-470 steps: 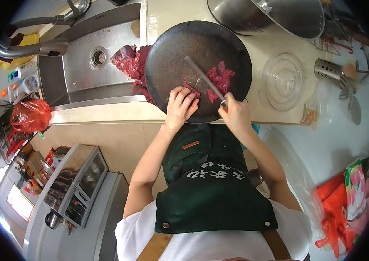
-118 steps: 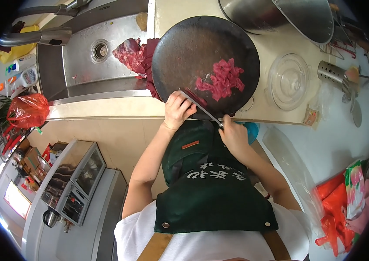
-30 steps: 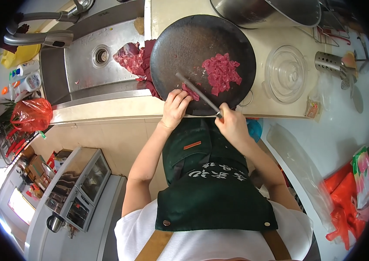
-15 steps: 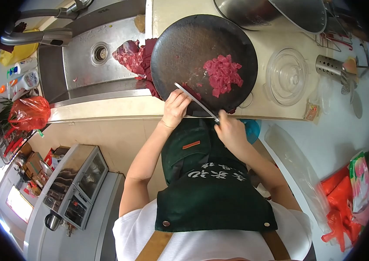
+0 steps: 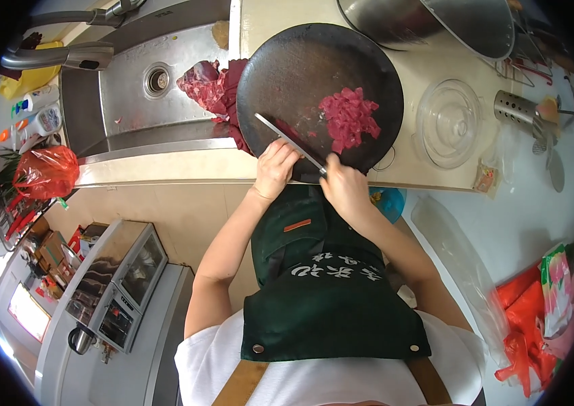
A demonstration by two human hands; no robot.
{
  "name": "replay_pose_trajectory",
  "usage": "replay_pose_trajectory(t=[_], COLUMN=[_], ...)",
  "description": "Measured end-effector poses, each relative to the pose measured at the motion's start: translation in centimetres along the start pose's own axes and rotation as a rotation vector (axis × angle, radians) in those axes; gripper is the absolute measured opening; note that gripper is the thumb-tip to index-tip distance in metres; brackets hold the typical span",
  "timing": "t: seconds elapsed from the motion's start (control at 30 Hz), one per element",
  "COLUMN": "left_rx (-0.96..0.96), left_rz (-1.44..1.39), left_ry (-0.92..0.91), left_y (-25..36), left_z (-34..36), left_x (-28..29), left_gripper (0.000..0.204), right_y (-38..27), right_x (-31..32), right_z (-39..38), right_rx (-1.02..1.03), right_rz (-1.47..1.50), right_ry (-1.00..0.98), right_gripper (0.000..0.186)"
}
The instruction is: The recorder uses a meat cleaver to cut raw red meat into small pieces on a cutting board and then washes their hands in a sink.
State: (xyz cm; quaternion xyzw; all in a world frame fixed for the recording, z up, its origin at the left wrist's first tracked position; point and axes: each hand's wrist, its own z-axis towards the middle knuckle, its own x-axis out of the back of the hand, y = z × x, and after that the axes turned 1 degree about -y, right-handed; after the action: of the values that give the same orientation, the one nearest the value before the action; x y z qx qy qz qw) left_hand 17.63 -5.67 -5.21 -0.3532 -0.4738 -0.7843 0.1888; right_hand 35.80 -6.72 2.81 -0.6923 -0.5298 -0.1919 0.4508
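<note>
My right hand (image 5: 345, 186) is closed around the handle of a kitchen knife (image 5: 288, 142), at the near edge of a round, dark cutting board (image 5: 287, 64). The blade slants up and left across the board. Against the blade's near side, my left hand (image 5: 276, 169) has its fingers curled and pressed together; what lies under them is hidden. Dark red meat (image 5: 290, 128) shows just past the blade. To the right on the board lies a heap of cut red meat (image 5: 349, 118).
A larger piece of raw meat (image 5: 204, 88) lies at the right side of the steel sink (image 5: 124, 74), beside dark red cloth-like material (image 5: 238, 71). Right of the board is a clear round lid (image 5: 448, 122). A large metal pot (image 5: 388, 24) stands behind. A blue container (image 5: 390, 203) sits below the counter edge.
The knife has shifted up and left over the board, with my right hand moving left toward my left hand. My left hand stays nearly in place.
</note>
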Motion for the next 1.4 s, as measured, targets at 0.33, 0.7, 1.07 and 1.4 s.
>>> replay_pose_trajectory(t=[0.33, 0.7, 1.07, 1.4], left_rx=[0.044, -0.027, -0.001, 0.015], left_rz=[-0.046, 0.06, -0.006, -0.014], left_ry=[0.143, 0.069, 0.102, 0.059], left_y=[0.1, -0.1, -1.0, 0.1], left_z=[0.0, -0.2, -1.0, -0.7], left_x=[0.0, 0.7, 0.0, 0.9], left_gripper=[0.03, 0.03, 0.028, 0.032], right_y=[7.8, 2.4, 3.1, 3.7], right_x=[0.8, -0.4, 0.6, -2.3], right_z=[0.5, -2.7, -4.3, -0.8], right_rx=[-0.308, 0.085, 0.032, -0.043], right_rz=[1.069, 0.179, -0.066, 0.386], right_ry=[-0.142, 0.151, -0.062, 0.173], right_gripper=[0.019, 0.027, 0.033, 0.023])
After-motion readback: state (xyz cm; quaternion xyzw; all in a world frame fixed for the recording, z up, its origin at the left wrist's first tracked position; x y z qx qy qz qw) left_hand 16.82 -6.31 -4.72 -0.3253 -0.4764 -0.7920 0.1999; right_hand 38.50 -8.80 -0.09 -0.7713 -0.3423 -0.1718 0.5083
